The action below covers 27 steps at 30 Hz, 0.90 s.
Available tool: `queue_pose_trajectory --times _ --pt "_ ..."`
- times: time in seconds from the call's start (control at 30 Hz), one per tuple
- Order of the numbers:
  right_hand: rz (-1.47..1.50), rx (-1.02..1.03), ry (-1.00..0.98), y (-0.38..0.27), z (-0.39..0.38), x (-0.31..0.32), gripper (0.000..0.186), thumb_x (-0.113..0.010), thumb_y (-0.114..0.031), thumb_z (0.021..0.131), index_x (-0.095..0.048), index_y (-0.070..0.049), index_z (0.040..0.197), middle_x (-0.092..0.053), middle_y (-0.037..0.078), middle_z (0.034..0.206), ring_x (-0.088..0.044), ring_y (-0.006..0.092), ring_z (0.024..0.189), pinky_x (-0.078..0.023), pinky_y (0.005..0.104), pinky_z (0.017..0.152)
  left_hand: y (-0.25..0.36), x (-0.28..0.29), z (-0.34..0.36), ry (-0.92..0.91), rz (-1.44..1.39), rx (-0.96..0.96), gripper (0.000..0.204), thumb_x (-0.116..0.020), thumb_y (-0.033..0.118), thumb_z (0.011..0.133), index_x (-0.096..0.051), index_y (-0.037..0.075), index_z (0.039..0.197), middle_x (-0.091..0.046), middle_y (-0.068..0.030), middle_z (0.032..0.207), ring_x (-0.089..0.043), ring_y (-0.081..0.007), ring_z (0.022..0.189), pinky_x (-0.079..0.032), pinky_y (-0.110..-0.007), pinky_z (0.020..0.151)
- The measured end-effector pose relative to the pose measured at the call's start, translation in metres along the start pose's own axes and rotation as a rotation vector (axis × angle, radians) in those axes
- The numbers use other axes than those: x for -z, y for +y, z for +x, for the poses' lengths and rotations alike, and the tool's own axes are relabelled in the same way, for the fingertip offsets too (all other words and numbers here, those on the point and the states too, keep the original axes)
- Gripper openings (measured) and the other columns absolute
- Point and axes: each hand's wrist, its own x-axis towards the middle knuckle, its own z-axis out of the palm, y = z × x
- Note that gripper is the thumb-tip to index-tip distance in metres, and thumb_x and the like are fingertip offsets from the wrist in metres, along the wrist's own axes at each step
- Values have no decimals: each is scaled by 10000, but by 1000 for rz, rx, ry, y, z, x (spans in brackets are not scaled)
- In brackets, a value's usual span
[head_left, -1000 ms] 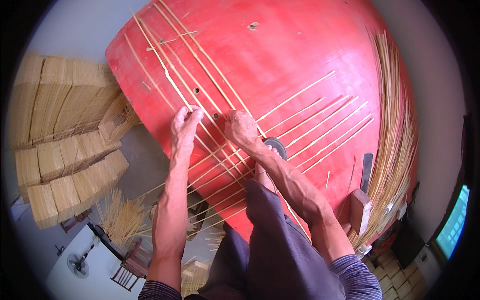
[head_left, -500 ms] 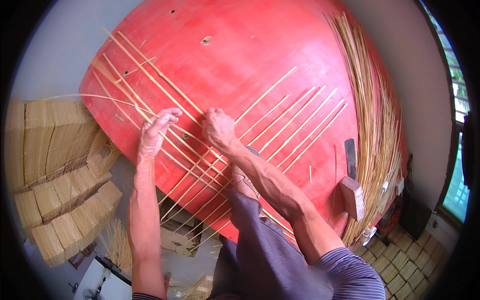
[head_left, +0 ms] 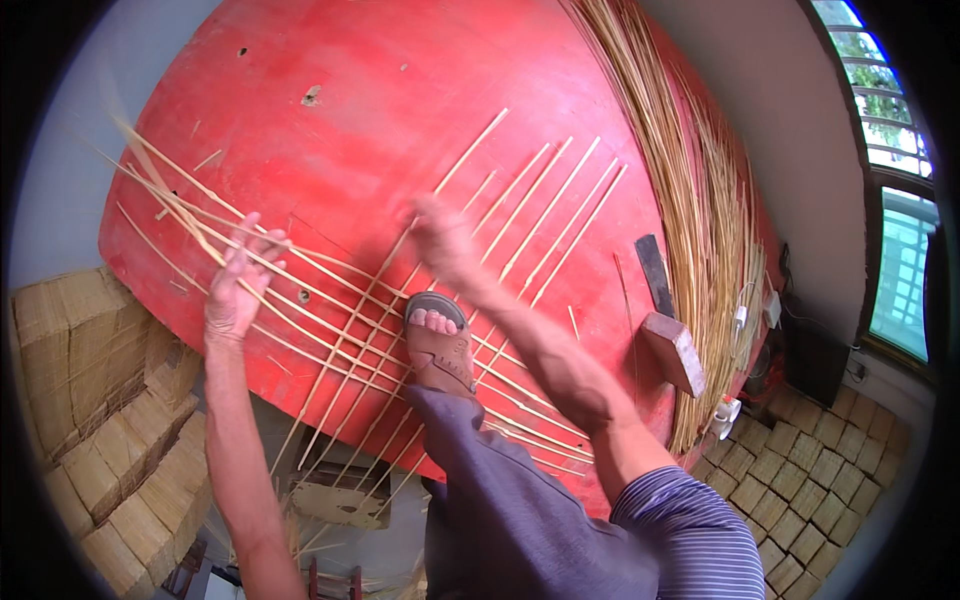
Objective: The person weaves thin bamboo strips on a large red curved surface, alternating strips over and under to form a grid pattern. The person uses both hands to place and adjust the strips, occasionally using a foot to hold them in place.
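Note:
A lattice of thin pale cane-like strips (head_left: 372,340) lies on a red board (head_left: 360,130), crossing in two directions. On its left side, my left hand (head_left: 236,285) has its fingers curled round several of these strips, whose far ends are raised and blurred. My right hand (head_left: 440,240) is over the upright-running strips, smeared by motion, so its fingers cannot be read. Just below it, my sandalled foot (head_left: 440,335) stands on the lattice and hides part of the crossings.
A long bundle of loose strips (head_left: 690,200) runs along the board's right side. Beside it lie a brick-like block (head_left: 673,352) and a dark flat blade-shaped piece (head_left: 655,275). Stacked straw-coloured bundles (head_left: 130,470) stand at lower left, with more stacked bundles (head_left: 810,465) at lower right.
My left hand has drawn the strips leftward, bunching their far ends. My right hand has come away from the strip it was at and is moving. The view has shifted, showing my foot.

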Motion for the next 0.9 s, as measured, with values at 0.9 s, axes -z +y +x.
queue_pose_trajectory --times 0.9 --pt "-1165 -522 -27 212 -128 379 211 -590 -194 895 -548 -41 757 -617 222 717 -616 442 700 -455 546 605 4 7 42 265 -132 233 897 -688 423 938 -221 -115 1483 -477 -332 1397 -683 -307 1012 -580 -334 777"
